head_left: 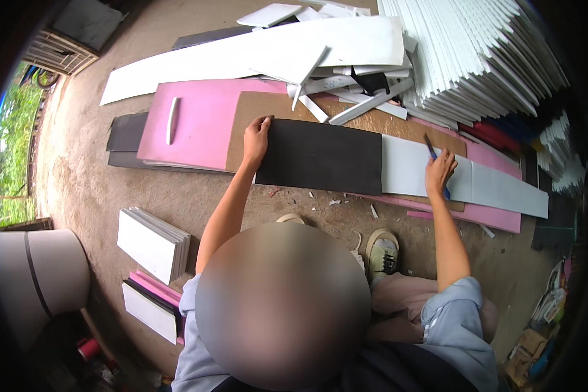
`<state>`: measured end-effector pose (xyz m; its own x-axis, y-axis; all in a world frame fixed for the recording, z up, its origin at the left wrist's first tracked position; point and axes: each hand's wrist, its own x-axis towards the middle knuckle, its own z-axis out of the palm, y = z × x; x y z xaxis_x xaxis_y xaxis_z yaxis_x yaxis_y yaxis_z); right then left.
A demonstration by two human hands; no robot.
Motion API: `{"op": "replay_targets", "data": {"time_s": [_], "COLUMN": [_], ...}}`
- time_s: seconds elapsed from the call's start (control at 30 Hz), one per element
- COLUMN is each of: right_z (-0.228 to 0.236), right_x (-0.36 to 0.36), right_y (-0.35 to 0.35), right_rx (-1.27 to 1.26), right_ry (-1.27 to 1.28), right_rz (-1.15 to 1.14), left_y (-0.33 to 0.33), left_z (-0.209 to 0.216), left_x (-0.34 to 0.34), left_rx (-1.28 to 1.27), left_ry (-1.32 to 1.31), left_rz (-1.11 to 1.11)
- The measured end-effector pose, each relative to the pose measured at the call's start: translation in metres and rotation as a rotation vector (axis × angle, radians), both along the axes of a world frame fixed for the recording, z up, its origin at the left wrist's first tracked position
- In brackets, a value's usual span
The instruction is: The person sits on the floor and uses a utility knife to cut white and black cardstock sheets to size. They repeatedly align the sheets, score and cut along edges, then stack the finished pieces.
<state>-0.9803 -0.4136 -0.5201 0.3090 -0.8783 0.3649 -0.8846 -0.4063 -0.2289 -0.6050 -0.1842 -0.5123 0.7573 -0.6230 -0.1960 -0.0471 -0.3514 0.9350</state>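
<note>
- Gripping blue tool (430, 147) over white board (490, 185): right hand (441, 171), fingers closed.
- Touching black board's (323, 155) left edge: left hand (257, 138), fingers curled, pinch unclear.

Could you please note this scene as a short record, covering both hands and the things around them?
Left hand: at the black sheet's upper left corner
Right hand: holding a blue tool over the white strip
Underneath: brown board on a pink sheet
Upper right: tall stack of white sheets
</note>
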Motion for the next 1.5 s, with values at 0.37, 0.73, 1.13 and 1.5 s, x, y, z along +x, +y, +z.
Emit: {"op": "replay_targets", "data": {"time_s": [0.37, 0.73, 1.13, 1.5], "right_z": [-0.019, -0.032, -0.033, -0.044], "right_x": [0.1, 0.119, 0.121, 0.119], "right_y": [0.089, 0.049, 0.042, 0.019], "right_rx": [0.166, 0.1, 0.128, 0.254], "right_ry": [-0.134, -0.178, -0.172, -0.035], "right_rz": [0.485, 0.501, 0.54, 0.496], "left_y": [0.08, 0.059, 0.065, 0.059], "left_z": [0.013, -0.006, -0.004, 0.0], "left_x": [-0.036, -0.038, -0.025, -0.015], "left_rx": [0.252, 0.197, 0.142, 0.14], "left_ry": [-0.667, -0.754, -0.775, -0.868], "left_rz": [-0.561, -0.488, -0.523, -0.557]}}
